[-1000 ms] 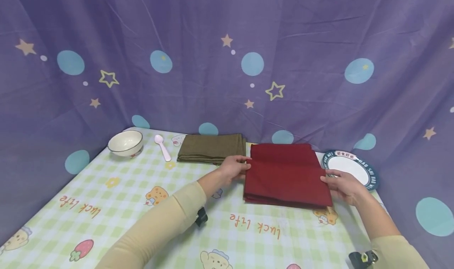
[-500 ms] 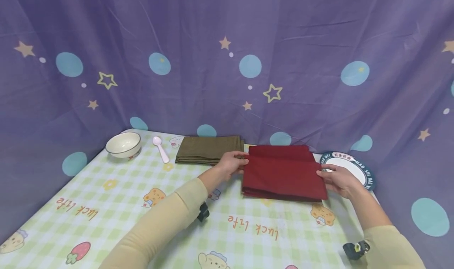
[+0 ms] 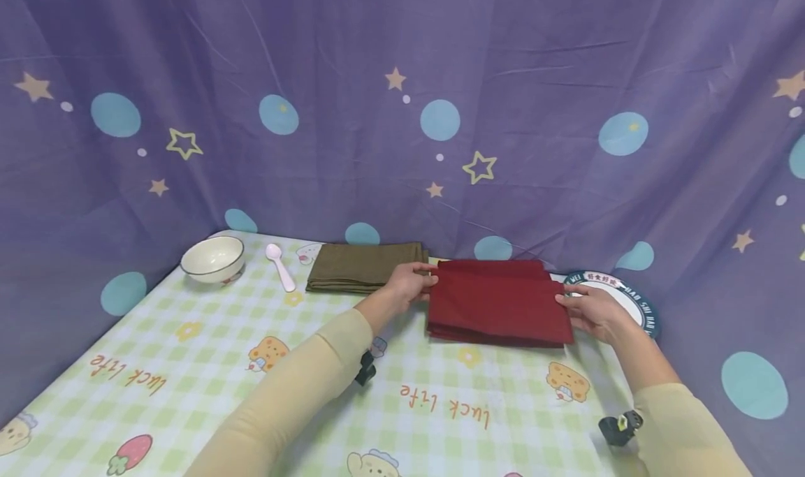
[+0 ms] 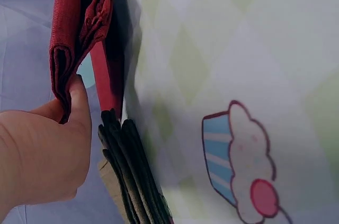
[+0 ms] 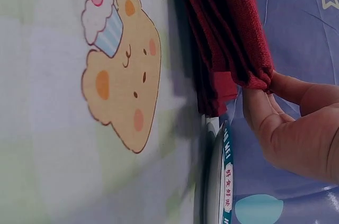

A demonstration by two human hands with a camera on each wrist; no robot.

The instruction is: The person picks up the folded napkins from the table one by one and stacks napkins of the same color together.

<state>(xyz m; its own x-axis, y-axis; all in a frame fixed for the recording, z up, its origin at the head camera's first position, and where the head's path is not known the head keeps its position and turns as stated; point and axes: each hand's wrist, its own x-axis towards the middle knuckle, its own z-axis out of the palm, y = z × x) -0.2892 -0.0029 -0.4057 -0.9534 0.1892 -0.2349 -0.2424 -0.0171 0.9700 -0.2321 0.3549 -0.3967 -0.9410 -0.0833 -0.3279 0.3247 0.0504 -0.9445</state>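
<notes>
A folded dark red cloth (image 3: 497,306) lies across the back right of the table, its front layers lifted. My left hand (image 3: 409,283) pinches its left edge and my right hand (image 3: 596,313) pinches the right one, thumb and fingers on either side of the layers. In the left wrist view, the left hand (image 4: 47,155) grips the doubled edge above the table, while a further red part shows behind. From the right wrist, the right hand (image 5: 302,128) holds the stacked layers at a corner. Beside the left hand lies a folded olive-brown cloth (image 3: 358,266).
Right of the red cloth is a plate (image 3: 650,320) with a dark green lettered rim, partly hidden by the right hand. A white bowl (image 3: 214,260) and a pink spoon (image 3: 281,267) sit at the back left. A purple curtain (image 3: 352,79) hangs behind the checked tablecloth (image 3: 302,393).
Both hands have moved slightly toward the back with the red cloth's lifted front part. Its front edge now lies farther back and less of the rear layer shows. Both hands keep their hold.
</notes>
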